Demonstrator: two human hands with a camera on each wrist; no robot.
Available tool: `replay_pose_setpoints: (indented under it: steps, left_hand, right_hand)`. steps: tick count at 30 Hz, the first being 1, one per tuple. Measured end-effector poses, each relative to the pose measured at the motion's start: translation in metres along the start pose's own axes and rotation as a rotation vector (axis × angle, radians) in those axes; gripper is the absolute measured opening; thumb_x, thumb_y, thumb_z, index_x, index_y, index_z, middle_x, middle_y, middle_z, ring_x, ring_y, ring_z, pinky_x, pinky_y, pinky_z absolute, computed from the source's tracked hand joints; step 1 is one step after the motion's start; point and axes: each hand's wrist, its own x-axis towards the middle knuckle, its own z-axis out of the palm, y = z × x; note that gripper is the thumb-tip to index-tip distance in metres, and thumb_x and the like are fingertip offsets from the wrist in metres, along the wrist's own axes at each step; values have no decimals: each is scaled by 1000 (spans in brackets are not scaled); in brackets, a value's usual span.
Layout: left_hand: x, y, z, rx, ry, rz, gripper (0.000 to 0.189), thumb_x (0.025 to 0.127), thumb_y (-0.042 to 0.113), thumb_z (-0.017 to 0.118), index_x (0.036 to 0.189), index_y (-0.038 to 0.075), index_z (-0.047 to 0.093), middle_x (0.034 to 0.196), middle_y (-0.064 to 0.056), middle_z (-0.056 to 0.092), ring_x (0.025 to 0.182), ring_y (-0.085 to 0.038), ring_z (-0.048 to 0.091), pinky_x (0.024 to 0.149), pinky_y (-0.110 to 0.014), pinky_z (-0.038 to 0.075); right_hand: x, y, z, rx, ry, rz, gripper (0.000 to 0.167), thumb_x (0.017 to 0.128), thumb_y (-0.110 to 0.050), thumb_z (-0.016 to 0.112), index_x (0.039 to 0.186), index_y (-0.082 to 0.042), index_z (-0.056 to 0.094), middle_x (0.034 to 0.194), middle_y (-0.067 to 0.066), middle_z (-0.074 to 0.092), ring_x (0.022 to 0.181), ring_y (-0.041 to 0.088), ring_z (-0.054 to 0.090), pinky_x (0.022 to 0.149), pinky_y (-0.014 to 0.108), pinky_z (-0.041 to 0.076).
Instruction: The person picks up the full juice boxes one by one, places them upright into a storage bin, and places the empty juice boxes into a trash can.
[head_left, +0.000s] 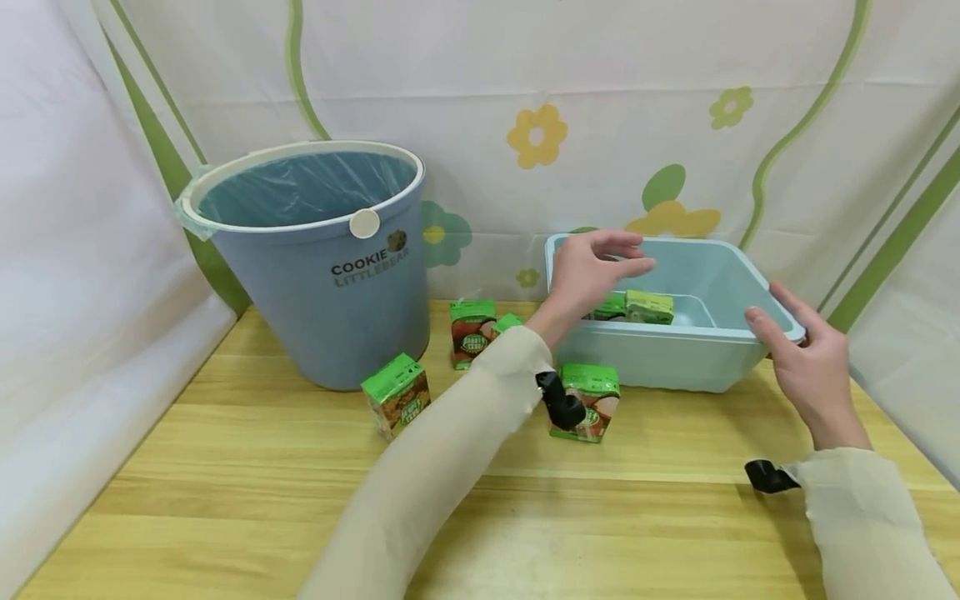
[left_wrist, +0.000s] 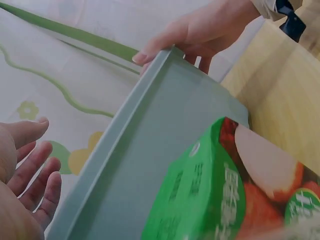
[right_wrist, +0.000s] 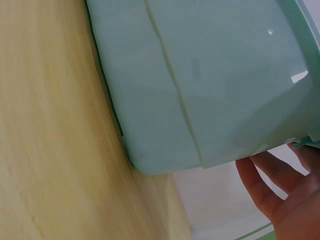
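My left hand (head_left: 588, 271) hovers over the left part of a light blue plastic bin (head_left: 652, 354), fingers loosely bent and holding nothing. In the left wrist view the same hand (left_wrist: 27, 180) shows its fingers spread apart. At the bin's right end, my right hand (head_left: 813, 367) grips the rim, thumb on top and fingers outside. Inside the bin lie a light green drink carton (head_left: 649, 307) and a darker green one (head_left: 609, 307), partly hidden by the left hand. Another green-topped drink carton (head_left: 598, 382) stands on the table before the bin, partly behind the wrist camera.
A blue bucket (head_left: 337, 308) lined with a clear bag stands at the left. Near it are a drink carton (head_left: 396, 396), one farther back (head_left: 472, 333) and another (head_left: 507, 321) mostly hidden by the left sleeve. A flowered curtain (head_left: 465, 108) hangs behind the wooden table (head_left: 262, 500).
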Motion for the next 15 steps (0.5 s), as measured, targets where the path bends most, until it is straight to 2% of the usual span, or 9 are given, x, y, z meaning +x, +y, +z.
replay_pose_setpoints:
  steps: [2, 8, 11, 15]
  left_hand:
    - [-5, 1, -7, -24, -20, 7, 30, 91, 23, 86, 121, 21, 80, 105, 5, 82, 92, 0, 70, 79, -18, 57]
    - [-23, 6, -25, -88, -59, 34, 31, 93, 21, 85, 123, 19, 79, 108, -2, 82, 93, -7, 73, 79, -23, 57]
    - [-34, 8, -32, -113, -49, 47, 29, 92, 20, 85, 121, 19, 80, 107, -1, 81, 91, -9, 74, 72, -26, 55]
    - [-49, 8, -41, -129, -46, 65, 27, 92, 20, 86, 118, 18, 81, 109, 1, 81, 90, -13, 73, 71, -26, 56]
  right_hand:
    - [-1, 0, 0, -2, 3, 0, 63, 103, -40, 68, 162, -35, 45, 146, -3, 57, 84, -11, 57, 66, 7, 49]
    - [-1, -2, 3, -5, 3, -11, 65, 102, -41, 69, 162, -32, 45, 119, -28, 55, 79, -8, 56, 64, 9, 48]
    - [0, -2, 4, -4, 0, -16, 65, 102, -41, 69, 162, -32, 45, 120, -28, 55, 79, -8, 56, 65, 8, 48]
    - [1, -2, 6, 0, -1, -15, 65, 102, -41, 69, 162, -31, 45, 118, -26, 55, 78, -6, 54, 63, 10, 46]
